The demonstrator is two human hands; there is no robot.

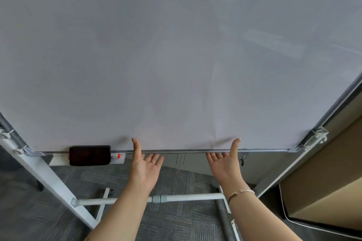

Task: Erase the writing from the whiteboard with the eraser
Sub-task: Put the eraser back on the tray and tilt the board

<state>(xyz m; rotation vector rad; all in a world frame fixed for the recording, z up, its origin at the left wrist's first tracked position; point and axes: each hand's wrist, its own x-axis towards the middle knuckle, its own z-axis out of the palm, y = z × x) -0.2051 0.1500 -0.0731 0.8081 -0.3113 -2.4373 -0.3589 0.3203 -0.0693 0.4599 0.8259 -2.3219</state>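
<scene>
The whiteboard (176, 55) fills most of the view, and I see no writing on its surface. A black eraser (89, 155) lies on the small white tray (57, 160) under the board's lower left edge, with a red-capped marker (117, 156) beside it. My left hand (144, 164) is at the board's bottom edge, palm up, thumb on the front face and fingers under the frame. My right hand (225, 162) does the same farther right, a bracelet on its wrist. Neither hand touches the eraser, which lies left of my left hand.
The board stands on a white metal stand: a slanted leg (52, 180) at left, a crossbar (176, 198) below my forearms. Grey carpet (29, 211) covers the floor. A brown cardboard box (331, 186) stands at right beside the board's right frame (333, 107).
</scene>
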